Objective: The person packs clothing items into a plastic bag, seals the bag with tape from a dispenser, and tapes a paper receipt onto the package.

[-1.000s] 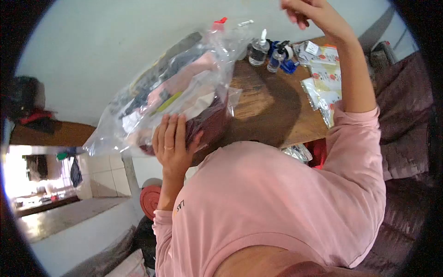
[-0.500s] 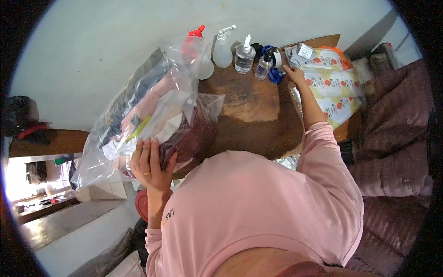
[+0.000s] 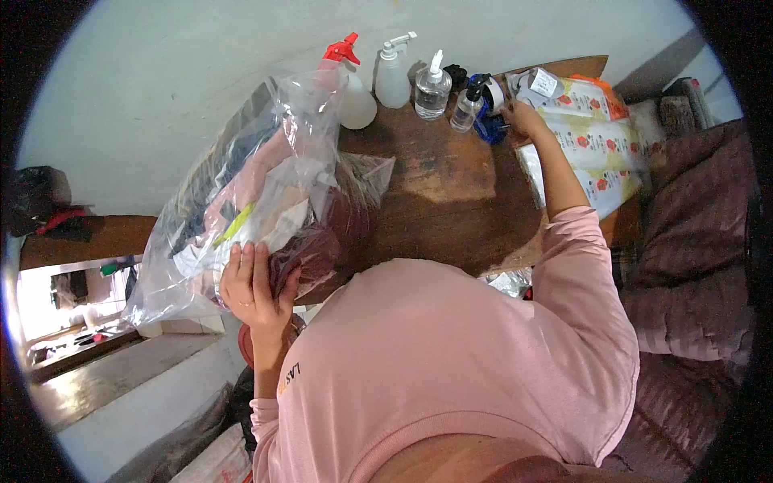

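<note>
clear bag [image 3: 310, 101] | clothes [image 3: 250, 177] inside, slanted | blue tape dispenser [image 3: 488, 130] | beside small bottle [image 3: 465, 114]

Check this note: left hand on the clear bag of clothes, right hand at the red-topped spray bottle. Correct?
Not quite. The right hand is close by the blue item and white roll, not at the red-topped spray bottle, as the head view shows. The left hand is on the clear bag of clothes, as noted.

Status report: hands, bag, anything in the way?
Left hand on clear bag of clothes. Right hand at blue item, grip unclear. Black-topped bottle nearby, seemingly not blocking.
</note>
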A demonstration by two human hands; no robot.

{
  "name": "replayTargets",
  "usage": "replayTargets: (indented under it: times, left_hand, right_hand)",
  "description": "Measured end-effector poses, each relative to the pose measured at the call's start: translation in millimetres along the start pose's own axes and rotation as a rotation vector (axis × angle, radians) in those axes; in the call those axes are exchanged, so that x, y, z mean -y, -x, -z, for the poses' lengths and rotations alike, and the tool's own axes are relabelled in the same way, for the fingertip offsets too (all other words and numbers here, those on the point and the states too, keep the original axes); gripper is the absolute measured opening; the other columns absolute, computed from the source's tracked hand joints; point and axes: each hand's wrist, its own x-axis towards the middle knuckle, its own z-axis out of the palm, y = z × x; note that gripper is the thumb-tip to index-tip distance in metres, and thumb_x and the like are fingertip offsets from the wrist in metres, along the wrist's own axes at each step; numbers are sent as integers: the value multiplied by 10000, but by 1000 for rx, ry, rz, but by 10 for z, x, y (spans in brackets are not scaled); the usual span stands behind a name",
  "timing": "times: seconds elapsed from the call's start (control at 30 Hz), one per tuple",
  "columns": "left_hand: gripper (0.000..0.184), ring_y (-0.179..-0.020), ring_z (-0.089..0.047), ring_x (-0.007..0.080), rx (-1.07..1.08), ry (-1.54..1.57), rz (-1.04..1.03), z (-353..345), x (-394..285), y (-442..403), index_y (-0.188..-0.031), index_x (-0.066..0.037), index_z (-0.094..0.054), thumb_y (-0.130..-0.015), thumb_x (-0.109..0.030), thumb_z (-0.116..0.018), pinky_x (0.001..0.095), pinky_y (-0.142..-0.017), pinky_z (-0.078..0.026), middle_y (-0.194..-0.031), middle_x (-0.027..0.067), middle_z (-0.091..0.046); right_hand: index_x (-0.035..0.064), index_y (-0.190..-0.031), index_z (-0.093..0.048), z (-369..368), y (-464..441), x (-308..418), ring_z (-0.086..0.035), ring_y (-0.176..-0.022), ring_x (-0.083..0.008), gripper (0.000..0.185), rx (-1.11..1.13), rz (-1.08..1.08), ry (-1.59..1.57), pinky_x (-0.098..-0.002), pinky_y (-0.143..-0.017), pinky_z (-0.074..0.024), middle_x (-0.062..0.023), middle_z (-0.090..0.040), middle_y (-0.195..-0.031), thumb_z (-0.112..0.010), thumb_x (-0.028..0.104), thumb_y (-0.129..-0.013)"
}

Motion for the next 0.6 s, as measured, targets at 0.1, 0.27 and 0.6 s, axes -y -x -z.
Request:
replayTargets:
  times: [0.1,0.27,0.6]
  left_hand:
    - [478,-1087,-494,322,-10,6,-2,-6,-3,-1,-1092,12,-573,-700,-241,-678,405,-917,-337,-1139,152,-547]
    - [490,-1089,-490,321,-9,9,3,-6,-1,6,-1101,19,-563,-702,-241,-678,405,-925,-325,-1143,156,-543]
    - [517,-1103,-478,320,51,1,15,53,-40,-16,-1154,4,-531,-706,-211,-674,408,-937,-314,-1161,152,-530]
  right_hand:
    - [44,-1021,-542,-80,162,-87,-602,-852,-355,399,-12,-49,-116,-426,-726,-466,-203,-615,-937,-521,394,-830]
    - [37,-917,-535,-190,449,-389,-600,-801,-198,316,125,-26,-612,-307,-695,-466,-116,-630,-949,-521,347,-857]
    - [18,-914,-527,-385,918,-516,-529,-1015,-169,232,150,101,-1466,-284,-901,-413,-84,-520,-1201,-495,245,-874]
